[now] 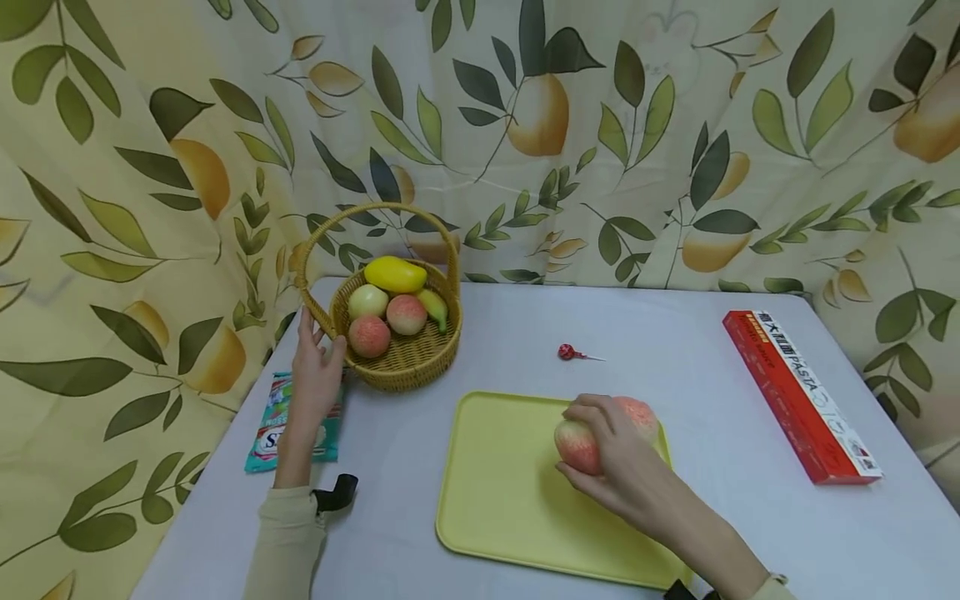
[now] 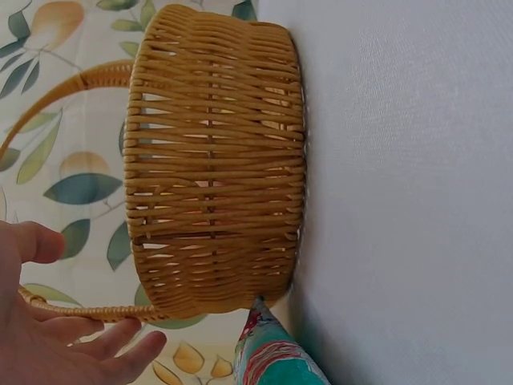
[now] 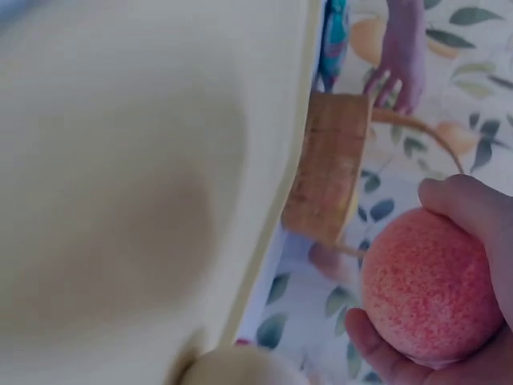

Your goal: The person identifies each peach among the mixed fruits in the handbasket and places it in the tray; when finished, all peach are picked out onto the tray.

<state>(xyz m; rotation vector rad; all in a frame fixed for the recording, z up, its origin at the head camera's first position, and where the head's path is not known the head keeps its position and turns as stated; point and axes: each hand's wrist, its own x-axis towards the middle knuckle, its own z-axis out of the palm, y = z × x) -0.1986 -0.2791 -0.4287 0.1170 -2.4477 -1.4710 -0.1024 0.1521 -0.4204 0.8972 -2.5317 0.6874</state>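
A pink and cream peach [image 1: 577, 448] is gripped in my right hand [image 1: 630, 467] over the yellow tray [image 1: 495, 492]. The right wrist view shows this peach [image 3: 429, 281] between thumb and fingers. Another peach [image 1: 637, 412] sits on the tray, partly hidden behind the hand. At the wicker basket [image 1: 401, 379], my left hand [image 1: 317, 371] touches the near left part, where the handle meets the rim. Thumb and fingers of this left hand [image 2: 56, 337] are spread loosely about the handle base in the left wrist view.
Inside the basket are two peaches [image 1: 370, 336], a pale green fruit [image 1: 367, 302], a yellow mango [image 1: 395, 273] and a banana [image 1: 435, 308]. A teal snack packet [image 1: 326, 437] lies under the left forearm. A red lollipop [image 1: 567, 352] and a red pasta box [image 1: 798, 396] lie on the table.
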